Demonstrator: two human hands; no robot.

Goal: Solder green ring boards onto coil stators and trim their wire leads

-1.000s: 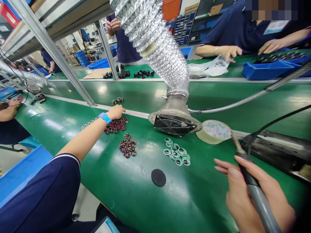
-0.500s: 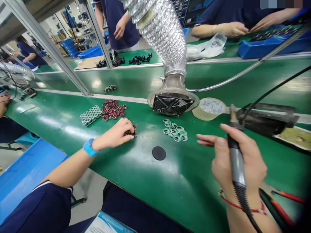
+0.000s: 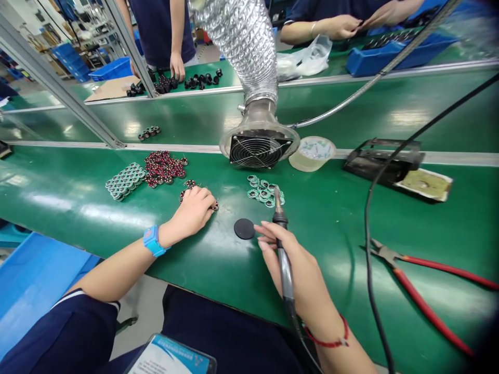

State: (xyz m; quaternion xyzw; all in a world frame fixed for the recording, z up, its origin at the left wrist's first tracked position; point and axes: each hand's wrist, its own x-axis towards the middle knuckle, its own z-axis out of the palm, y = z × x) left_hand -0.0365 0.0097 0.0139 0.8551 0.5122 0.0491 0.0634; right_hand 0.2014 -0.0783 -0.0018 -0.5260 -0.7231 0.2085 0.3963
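My right hand (image 3: 300, 265) holds a soldering iron (image 3: 286, 259) like a pen, its tip pointing up and away. The fingertips are close to a round black pad (image 3: 244, 228) on the bench. My left hand (image 3: 194, 210), with a blue wristband, curls over a few small red-and-black wound coils (image 3: 189, 184). One coil (image 3: 214, 205) shows at its fingertips; the palm side is hidden. Behind the iron's tip lies a group of green-rimmed round parts (image 3: 261, 191). Farther left are a pile of red-and-black coils (image 3: 163, 167) and a neat block of green-rimmed parts (image 3: 125, 181).
A fume extractor fan (image 3: 255, 150) hangs over the green bench (image 3: 218, 270). Behind it stands a round tub (image 3: 312, 154). To the right are an iron stand with a sponge tray (image 3: 423, 184), red-handled cutters (image 3: 413, 275) and a black cable (image 3: 370, 218). Co-workers' hands (image 3: 177, 66) are across the bench.
My right hand has brought the soldering iron left, from beside the stand to the black pad. My left hand stays at the coils, its fingers shifted. The view has turned right, revealing the cutters.
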